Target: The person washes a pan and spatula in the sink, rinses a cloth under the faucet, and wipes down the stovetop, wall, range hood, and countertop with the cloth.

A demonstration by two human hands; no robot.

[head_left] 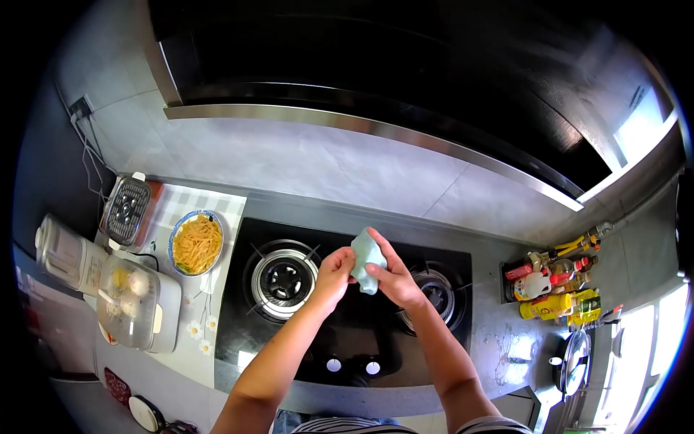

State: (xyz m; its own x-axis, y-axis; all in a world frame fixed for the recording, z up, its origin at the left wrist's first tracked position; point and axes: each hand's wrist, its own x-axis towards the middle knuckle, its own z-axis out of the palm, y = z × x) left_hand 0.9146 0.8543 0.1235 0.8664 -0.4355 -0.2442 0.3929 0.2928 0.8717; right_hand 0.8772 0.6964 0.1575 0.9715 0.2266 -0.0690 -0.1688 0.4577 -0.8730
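A crumpled pale green cloth (369, 262) is held up above the black glass gas stove (340, 346), between the two burners. My left hand (335, 273) pinches the cloth's left edge, its fingers curled. On the other side, my right hand (395, 276) grips the cloth with the thumb in front and the fingers behind it. The left burner (284, 281) shows in full beside my left hand. My right hand and forearm partly cover the right burner (436, 293).
A bowl of shredded food (196, 243) and a steamer with a clear lid (130, 300) stand at the left. Bottles (549, 306) crowd the right side, near a lidded pan (575, 362). The range hood's metal edge (361, 128) overhangs the stove.
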